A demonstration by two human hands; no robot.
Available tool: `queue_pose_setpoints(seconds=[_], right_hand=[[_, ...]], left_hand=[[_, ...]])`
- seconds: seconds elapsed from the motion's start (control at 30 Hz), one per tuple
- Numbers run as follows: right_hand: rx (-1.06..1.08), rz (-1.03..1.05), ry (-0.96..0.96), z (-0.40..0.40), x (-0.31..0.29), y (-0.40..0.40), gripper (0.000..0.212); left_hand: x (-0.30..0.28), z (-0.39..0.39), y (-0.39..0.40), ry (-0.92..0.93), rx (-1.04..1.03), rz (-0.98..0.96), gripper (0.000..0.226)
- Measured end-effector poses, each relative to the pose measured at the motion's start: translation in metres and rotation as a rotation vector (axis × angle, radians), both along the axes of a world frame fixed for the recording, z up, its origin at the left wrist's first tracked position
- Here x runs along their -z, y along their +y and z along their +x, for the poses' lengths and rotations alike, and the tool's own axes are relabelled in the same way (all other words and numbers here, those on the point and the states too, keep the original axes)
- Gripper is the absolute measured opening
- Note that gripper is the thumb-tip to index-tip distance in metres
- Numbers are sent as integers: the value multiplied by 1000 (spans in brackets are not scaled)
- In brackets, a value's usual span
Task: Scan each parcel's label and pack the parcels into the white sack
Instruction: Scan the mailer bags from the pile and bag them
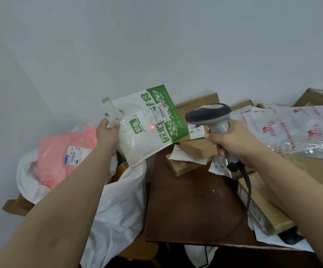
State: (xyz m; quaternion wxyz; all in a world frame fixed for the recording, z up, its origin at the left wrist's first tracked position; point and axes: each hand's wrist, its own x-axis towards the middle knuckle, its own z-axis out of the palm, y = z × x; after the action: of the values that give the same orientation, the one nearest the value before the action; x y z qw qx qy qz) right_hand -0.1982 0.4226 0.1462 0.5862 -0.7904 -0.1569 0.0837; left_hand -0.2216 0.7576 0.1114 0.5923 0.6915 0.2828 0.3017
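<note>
Left hand (106,132): we had it gripping the left edge of a white-and-green parcel (147,124), fingers curled round the edge, a clear taped tab (110,111) sticking up above the knuckles. Right hand (228,140): we had it wrapped round the handle of a grey barcode scanner (209,115), forefinger forward at the trigger, scanner head aimed left at the parcel.

The parcel was held in the air, tilted, above the gap between the white sack (118,206) and the brown table (193,200). Its shipping label (157,115) faced us. A red laser dot (152,127) sat just below the label, by a barcode strip. We could not read the label text.

The sack stood left of the table, its mouth open. A pink parcel (66,151) with its own label lay in the top of it, behind our left forearm.

On the table, behind and right of the scanner, we noted a stack of cardboard boxes (195,149), touching one another. A clear plastic bag with red print (292,128) lay over more boxes at the right. A flat brown box (261,207) sat at the table's right edge under our right forearm. The scanner's black cable (248,188) ran down from the handle across the table.
</note>
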Motion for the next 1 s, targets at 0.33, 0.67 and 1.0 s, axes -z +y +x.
queue_pose_setpoints(seconds=[0.33,0.67,1.0], right_hand=[[-27,-21,-3,-1,0,10,21],[-108,61,63,1,1,48,18],[-167,47,169,-4,22,85,22]], left_hand=[[6,-4,14,-20,-21,32,19],[-3,-30,50,-97,-289,169,25],[28,-72,94,130,-545,434,6]])
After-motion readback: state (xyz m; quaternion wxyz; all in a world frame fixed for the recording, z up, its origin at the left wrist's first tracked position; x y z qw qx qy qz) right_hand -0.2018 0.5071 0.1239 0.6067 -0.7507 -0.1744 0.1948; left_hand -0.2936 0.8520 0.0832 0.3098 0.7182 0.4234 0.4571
